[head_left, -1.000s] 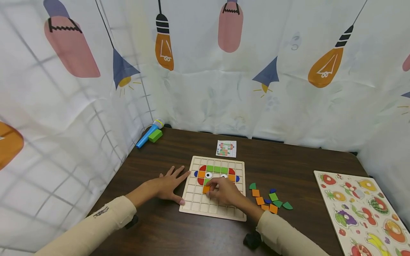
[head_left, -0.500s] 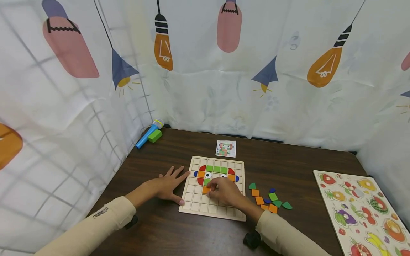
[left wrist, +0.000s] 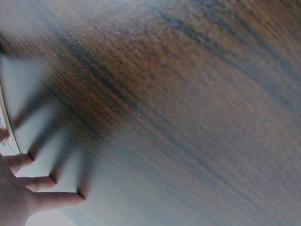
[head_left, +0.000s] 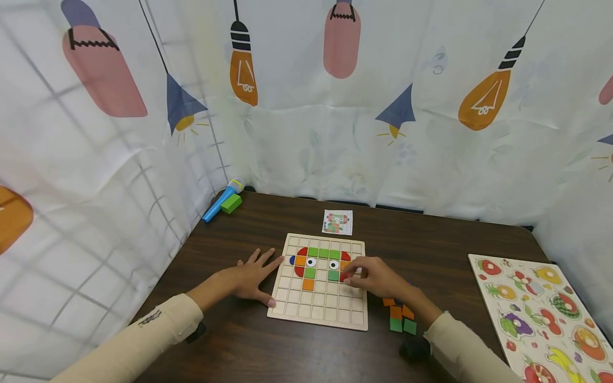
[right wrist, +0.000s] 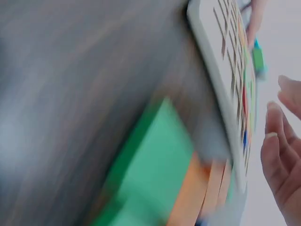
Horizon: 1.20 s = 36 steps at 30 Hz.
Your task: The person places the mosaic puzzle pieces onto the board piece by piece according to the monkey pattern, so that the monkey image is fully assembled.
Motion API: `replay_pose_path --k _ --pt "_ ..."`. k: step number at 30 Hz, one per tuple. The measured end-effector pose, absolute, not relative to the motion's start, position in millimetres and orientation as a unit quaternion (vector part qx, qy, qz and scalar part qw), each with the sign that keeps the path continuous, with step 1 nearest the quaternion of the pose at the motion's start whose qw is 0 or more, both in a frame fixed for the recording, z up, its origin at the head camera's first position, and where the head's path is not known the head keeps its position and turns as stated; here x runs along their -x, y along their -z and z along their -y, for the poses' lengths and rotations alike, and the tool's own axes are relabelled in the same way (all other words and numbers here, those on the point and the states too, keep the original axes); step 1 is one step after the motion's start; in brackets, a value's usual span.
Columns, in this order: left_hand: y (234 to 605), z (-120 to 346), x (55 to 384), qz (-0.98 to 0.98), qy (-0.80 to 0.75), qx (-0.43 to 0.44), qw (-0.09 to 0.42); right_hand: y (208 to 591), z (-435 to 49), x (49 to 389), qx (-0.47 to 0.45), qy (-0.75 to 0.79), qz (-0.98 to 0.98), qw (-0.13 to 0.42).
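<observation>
A pale wooden grid board (head_left: 330, 315) lies on the dark table, with coloured pieces forming a face-like pattern in its upper half. Below a green square on its left side sits an orange square (head_left: 308, 285). My left hand (head_left: 251, 275) spreads its fingers at the board's left edge, thumb and a fingertip touching it. Over the board's right edge hovers my right hand (head_left: 378, 277), fingers loosely bent. In the right wrist view, a gap shows between its thumb and fingers (right wrist: 275, 141), with nothing held. It covers part of the pattern's right side.
Loose orange and green pieces (head_left: 396, 325) lie right of the board, partly hidden by the right forearm. A small pattern card (head_left: 337, 222) lies behind the board. At the back left are a toy microphone (head_left: 222, 202) and a green block (head_left: 232, 204). A fruit puzzle (head_left: 541, 303) lies far right.
My right hand has left the orange square on the grid and moved right to the board's edge. The square stays in its cell. My left hand has not moved.
</observation>
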<state>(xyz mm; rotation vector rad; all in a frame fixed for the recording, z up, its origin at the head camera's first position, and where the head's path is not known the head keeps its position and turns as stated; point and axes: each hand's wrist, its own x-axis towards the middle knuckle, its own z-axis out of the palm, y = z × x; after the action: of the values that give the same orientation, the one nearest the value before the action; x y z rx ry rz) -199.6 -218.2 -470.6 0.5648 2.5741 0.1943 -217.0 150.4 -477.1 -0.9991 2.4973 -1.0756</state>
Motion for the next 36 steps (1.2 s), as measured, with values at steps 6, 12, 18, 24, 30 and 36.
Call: replay_pose_path --k 6,12,18,24,30,36 --pt "470.7 218.0 199.2 -0.945 -0.069 -0.206 0.246 482.2 -203.0 218.7 0.319 0.353 -0.869 0.137" --pt "469.8 218.3 199.2 -0.945 -0.069 -0.206 0.245 491.2 -230.3 217.5 0.339 0.337 -0.871 0.116" --pt "470.4 218.5 200.1 -0.945 -0.069 -0.206 0.246 494.0 -230.5 216.1 0.326 0.321 -0.882 0.116" --pt "471.1 218.1 200.3 -0.944 -0.069 -0.206 0.25 494.8 -229.1 215.4 0.338 0.307 -0.884 0.099" --pt "471.1 217.9 200.1 -0.944 -0.069 -0.207 0.247 491.9 -228.0 215.0 0.327 0.285 -0.895 0.1" --pt "471.8 218.2 200.6 -0.945 -0.067 -0.208 0.245 492.7 -225.9 212.0 0.332 0.283 -0.896 0.078"
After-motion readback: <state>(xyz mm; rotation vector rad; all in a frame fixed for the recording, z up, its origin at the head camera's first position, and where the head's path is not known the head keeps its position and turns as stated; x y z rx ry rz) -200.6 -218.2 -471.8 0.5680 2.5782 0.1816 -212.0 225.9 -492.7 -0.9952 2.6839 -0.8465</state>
